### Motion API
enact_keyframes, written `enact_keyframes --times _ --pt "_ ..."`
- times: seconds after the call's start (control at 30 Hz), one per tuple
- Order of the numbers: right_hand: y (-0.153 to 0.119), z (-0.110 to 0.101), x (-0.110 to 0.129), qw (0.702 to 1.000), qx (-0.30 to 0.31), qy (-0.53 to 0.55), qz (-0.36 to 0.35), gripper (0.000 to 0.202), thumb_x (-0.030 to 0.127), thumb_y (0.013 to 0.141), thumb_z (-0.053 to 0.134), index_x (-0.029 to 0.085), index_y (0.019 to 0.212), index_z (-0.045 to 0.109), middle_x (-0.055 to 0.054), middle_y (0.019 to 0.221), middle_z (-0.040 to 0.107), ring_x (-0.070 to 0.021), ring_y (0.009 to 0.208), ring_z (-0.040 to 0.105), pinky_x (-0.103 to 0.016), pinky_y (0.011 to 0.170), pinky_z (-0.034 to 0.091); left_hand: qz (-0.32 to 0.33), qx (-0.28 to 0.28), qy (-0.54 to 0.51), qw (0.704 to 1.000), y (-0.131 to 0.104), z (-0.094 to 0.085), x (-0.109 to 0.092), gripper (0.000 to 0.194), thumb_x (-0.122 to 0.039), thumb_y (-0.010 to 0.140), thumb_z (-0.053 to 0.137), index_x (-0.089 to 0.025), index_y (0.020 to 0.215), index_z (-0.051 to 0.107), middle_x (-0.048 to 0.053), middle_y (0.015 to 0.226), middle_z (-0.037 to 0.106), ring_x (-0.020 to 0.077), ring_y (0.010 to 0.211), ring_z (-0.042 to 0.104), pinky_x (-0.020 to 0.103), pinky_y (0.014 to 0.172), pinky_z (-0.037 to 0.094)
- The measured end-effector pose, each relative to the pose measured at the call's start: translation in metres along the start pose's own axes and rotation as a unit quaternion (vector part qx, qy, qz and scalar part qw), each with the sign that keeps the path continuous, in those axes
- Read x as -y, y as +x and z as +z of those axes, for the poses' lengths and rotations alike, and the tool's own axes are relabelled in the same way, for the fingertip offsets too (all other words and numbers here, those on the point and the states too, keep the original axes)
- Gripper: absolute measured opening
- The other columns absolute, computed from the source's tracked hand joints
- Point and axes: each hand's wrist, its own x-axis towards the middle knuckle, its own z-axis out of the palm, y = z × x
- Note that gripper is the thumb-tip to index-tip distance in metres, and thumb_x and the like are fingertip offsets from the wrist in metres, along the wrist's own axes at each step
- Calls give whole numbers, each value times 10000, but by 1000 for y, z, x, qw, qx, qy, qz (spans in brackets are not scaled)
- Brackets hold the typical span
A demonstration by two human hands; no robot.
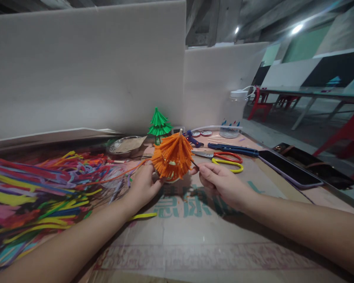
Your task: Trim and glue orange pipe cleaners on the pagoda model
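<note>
An orange two-tiered roof model (173, 157), built from fuzzy pipe cleaners with a pale stick poking out at the top, is tilted in front of me. My left hand (146, 181) is closed around its lower left side; the fingers behind it are partly hidden. On the other side, my right hand (218, 179) pinches a thin dark strip (195, 164) whose far end meets the model's right edge. Whether the strip is fastened there, I cannot tell. Farther back stands a similar green model (157, 125).
Loose coloured pipe cleaners (47, 192) cover the left side. Scissors (224, 157) with red and yellow handles, a blue utility knife (233, 149), a phone (289, 169) and a clear bottle (233, 114) lie or stand at right. A shallow dish (125, 144) sits at the back left.
</note>
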Motion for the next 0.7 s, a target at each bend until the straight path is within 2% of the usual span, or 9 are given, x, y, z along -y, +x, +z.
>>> enact_keyframes --times 0.27,0.5,0.7 --pt "-4 1 4 1000 13 10 24 557 673 739 712 148 910 639 104 543 323 -59 459 207 -213 389 118 -3 18 -3 1000 0 0 0 321 -448 885 515 -165 1027 567 163 1087 646 315 1093 606 483 942 487" --pt "-2 1 1 1000 0 7 -1 531 671 764 687 157 885 629 102 532 339 -61 448 229 -222 396 136 9 14 -9 1000 0 1 2 290 -388 883 538 -171 1076 555 144 1109 640 298 1112 601 460 950 483" --pt "-2 1 1 1000 -3 -4 10 542 661 767 685 149 937 639 105 538 335 -60 448 225 -228 405 136 4 12 -5 1000 -1 1 3 289 -392 882 545 -171 1068 557 146 1097 649 301 1095 605 472 942 486"
